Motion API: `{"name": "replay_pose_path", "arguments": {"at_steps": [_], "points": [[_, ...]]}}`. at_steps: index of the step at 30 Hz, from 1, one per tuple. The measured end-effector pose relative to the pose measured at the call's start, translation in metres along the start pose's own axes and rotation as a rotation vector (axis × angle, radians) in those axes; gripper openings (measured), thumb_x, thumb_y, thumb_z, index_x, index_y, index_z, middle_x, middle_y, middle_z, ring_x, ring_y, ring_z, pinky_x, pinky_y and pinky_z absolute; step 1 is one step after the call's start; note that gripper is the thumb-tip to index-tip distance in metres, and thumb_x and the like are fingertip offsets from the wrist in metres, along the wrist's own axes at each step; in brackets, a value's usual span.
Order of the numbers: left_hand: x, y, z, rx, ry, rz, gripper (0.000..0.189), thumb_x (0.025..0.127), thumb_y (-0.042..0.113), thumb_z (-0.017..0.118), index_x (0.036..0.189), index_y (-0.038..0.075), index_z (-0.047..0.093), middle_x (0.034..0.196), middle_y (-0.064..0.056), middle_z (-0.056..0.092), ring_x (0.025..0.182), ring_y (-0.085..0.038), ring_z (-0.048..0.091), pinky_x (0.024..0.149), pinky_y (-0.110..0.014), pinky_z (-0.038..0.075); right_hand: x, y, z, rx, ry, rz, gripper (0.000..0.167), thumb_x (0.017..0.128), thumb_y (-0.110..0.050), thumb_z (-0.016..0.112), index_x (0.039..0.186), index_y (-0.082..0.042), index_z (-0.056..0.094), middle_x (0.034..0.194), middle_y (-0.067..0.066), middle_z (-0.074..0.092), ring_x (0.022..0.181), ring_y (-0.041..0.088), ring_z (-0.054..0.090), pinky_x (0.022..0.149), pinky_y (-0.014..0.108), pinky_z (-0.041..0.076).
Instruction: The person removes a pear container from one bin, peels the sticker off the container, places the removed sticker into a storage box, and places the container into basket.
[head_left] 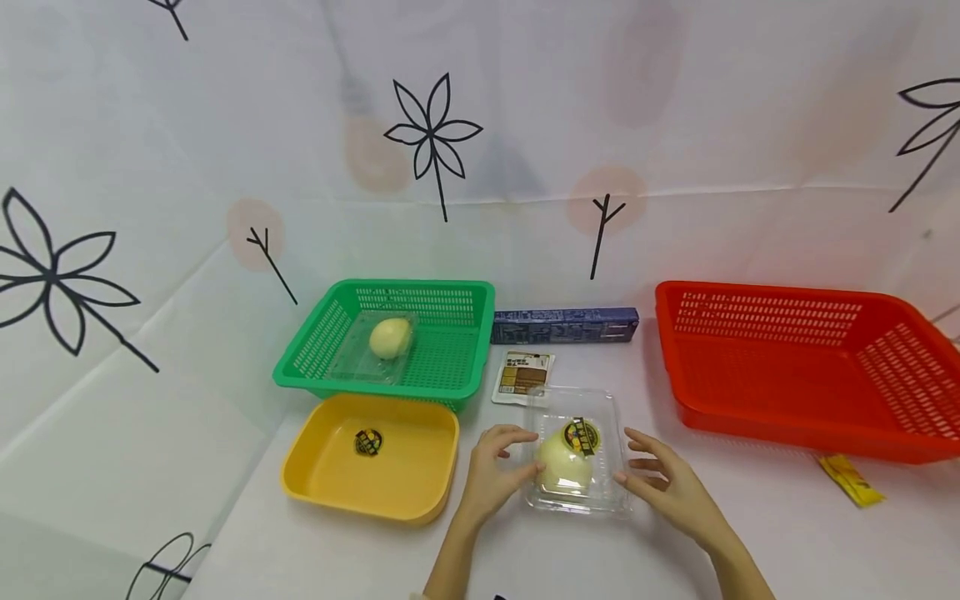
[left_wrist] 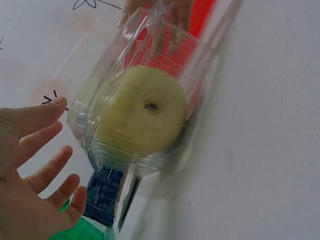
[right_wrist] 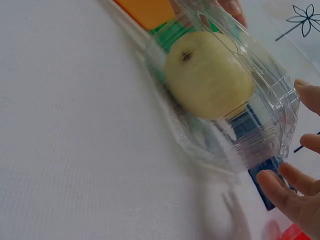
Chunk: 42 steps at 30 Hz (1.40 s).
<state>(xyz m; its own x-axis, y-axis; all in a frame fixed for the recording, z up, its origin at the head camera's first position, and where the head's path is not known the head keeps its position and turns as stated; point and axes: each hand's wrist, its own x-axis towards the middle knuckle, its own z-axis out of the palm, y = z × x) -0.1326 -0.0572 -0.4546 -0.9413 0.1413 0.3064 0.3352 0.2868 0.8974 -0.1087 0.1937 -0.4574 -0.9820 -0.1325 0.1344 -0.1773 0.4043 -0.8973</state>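
L hand & R hand – fingers apart, 1 each side of clear box w/ 1 pale fruit inside – yellow tray nearby.

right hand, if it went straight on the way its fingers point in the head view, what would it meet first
The right hand would likely first meet the side of the clear plastic box, the one holding the pale round fruit; how much gap is left, if any, is hard to judge.

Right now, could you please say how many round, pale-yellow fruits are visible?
2: one fruit in the clear plastic box between the left hand and right hand, another fruit in the green plastic basket.
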Motion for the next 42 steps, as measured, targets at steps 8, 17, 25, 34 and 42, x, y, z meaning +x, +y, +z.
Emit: {"name": "replay_pose_path", "arguments": {"at_steps": [8, 17, 25, 34, 42], "points": [[0.022, -0.006, 0.018, -0.054, -0.029, 0.102, 0.030, 0.074, 0.008, 0.075, 0.103, 0.002, 0.070, 0.123, -0.014, 0.060, 0.121, -0.033, 0.044, 0.103, -0.046, 0.032, 0.016, 0.003, 0.004, 0.023, 0.028, -0.149, 0.052, 0.086, -0.001, 0.064, 0.133, 0.009, 0.044, 0.132, 0.031, 0.044, 0.102, 0.049, 0.057, 0.079, 0.040, 0.054], [0.040, -0.015, 0.037, -0.014, -0.085, 0.134, 0.033, 0.075, 0.013, 0.073, 0.105, 0.000, 0.068, 0.121, -0.020, 0.059, 0.130, -0.040, 0.035, 0.106, -0.060, 0.022, 0.019, 0.008, 0.008, 0.014, 0.034, -0.131, 0.051, 0.086, -0.001, 0.063, 0.132, 0.009, 0.045, 0.132, 0.033, 0.044, 0.102, 0.054, 0.055, 0.081, 0.053, 0.049], [0.039, -0.017, 0.042, 0.071, -0.095, 0.106, 0.036, 0.079, 0.019, 0.071, 0.109, -0.001, 0.066, 0.125, -0.015, 0.056, 0.134, -0.034, 0.030, 0.108, -0.055, 0.023, 0.017, 0.010, 0.011, 0.035, 0.017, -0.069, 0.054, 0.088, -0.007, 0.062, 0.136, 0.006, 0.042, 0.137, 0.030, 0.041, 0.107, 0.054, 0.052, 0.085, 0.055, 0.047], [0.040, -0.010, 0.042, 0.266, -0.078, 0.106, 0.035, 0.082, 0.026, 0.068, 0.109, 0.004, 0.068, 0.121, -0.010, 0.057, 0.125, -0.030, 0.036, 0.104, -0.049, 0.030, 0.018, 0.008, 0.012, 0.033, 0.007, -0.057, 0.054, 0.089, -0.010, 0.062, 0.137, 0.004, 0.042, 0.139, 0.027, 0.042, 0.108, 0.052, 0.053, 0.088, 0.057, 0.045], [0.039, -0.007, 0.044, 0.288, -0.063, 0.107, 0.034, 0.082, 0.026, 0.068, 0.107, 0.004, 0.069, 0.120, -0.012, 0.056, 0.124, -0.032, 0.037, 0.104, -0.049, 0.031, 0.018, 0.007, 0.012, 0.024, 0.006, -0.041, 0.055, 0.089, -0.011, 0.064, 0.137, 0.003, 0.042, 0.140, 0.026, 0.041, 0.111, 0.050, 0.052, 0.090, 0.056, 0.044]]}}
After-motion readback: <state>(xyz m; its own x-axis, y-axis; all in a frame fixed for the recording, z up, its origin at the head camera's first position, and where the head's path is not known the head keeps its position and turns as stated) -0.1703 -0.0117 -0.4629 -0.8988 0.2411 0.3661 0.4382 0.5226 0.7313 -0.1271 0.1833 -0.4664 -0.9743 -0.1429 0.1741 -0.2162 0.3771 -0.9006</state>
